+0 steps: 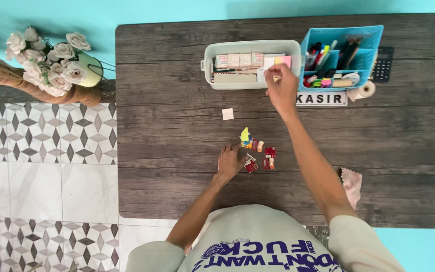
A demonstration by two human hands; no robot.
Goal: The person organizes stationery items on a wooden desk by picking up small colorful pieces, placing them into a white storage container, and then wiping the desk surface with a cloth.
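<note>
My right hand reaches to the front right corner of a white plastic box and pinches a small pale item at its rim. The box holds rows of small pads and paper notes. My left hand rests on the dark wooden table, its fingers touching a small red item at the edge of a cluster of little red, orange and yellow pieces. A small white square of paper lies alone between the cluster and the box.
A blue basket of pens and markers stands to the right of the box, with a white sign plate, a paper roll and a black calculator nearby. A pink cloth lies at right. White roses stand off the table's left.
</note>
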